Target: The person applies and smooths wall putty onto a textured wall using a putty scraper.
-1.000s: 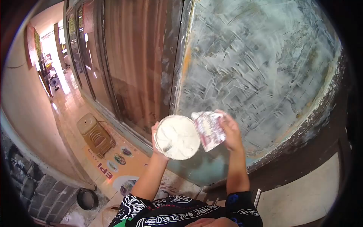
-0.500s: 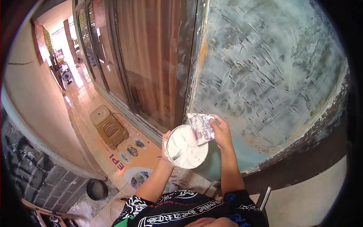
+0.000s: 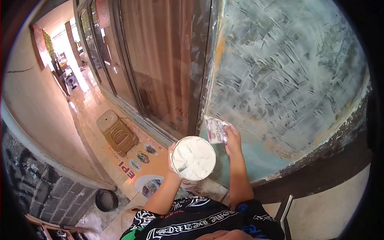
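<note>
A round tub of white putty (image 3: pixel 195 158) rests in my left hand (image 3: pixel 172 155), whose fingers wrap its left side. My right hand (image 3: pixel 233 138) grips a flat putty spreader (image 3: pixel 216 130) smeared with white. The spreader is up and to the right of the tub, apart from it and close to the wall. Beyond it rises the wall (image 3: pixel 280 72), grey-green with patchy white smears and dark streaks. The fingers behind the spreader and under the tub are partly hidden.
To the left of the wall is a dark-framed window (image 3: pixel 160 60) with a brown curtain. A tan plastic stool (image 3: pixel 118 130) stands on a printed banner (image 3: pixel 138 162) on the floor. Lower left are a black round container (image 3: pixel 106 200) and a grey block wall (image 3: pixel 52 188).
My right hand has lifted the spreader away from the tub's rim towards the wall. The tub sits slightly lower and further left in view.
</note>
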Motion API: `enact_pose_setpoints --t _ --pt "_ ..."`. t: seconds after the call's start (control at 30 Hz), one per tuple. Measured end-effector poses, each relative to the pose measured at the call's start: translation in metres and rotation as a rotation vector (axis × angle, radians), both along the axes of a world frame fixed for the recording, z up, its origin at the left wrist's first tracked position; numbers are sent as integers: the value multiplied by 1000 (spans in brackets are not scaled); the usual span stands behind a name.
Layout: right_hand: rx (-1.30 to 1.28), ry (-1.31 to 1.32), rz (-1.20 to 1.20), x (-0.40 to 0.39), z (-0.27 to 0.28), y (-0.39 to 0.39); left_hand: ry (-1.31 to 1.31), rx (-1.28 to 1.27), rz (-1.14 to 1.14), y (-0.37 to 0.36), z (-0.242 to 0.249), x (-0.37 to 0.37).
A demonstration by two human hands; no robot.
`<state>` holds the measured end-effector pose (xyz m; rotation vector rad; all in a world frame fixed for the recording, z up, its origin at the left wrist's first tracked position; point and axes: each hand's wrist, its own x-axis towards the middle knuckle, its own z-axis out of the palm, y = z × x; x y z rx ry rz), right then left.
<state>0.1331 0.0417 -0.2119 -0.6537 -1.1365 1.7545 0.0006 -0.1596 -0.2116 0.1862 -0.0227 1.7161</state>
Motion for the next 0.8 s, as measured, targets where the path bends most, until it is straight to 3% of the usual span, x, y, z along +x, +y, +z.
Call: enact_pose_setpoints --t 0.17,0.23,0.4,0.57,0.63,0.7,0.77,0.8 --pt "34 -95 242 0 36 -34 -29 -41 47 4 -4 -17" --pt "126 -249 189 -6 40 -31 12 24 37 8 1 -16" --pt "160 -150 -64 -13 16 0 70 -50 43 14 -19 -20" --pt "132 -140 -82 15 21 -19 -9 35 7 19 -27 -31" --pt "442 -13 -247 23 28 -32 -33 53 -11 21 -19 -35" --pt "490 -14 -323 28 43 -46 -24 82 -29 21 -13 -36" --pt "1197 -166 -434 34 52 -55 45 -14 -10 27 -12 -38" --pt "1321 -285 -453 41 58 -61 21 18 2 30 -9 -40"
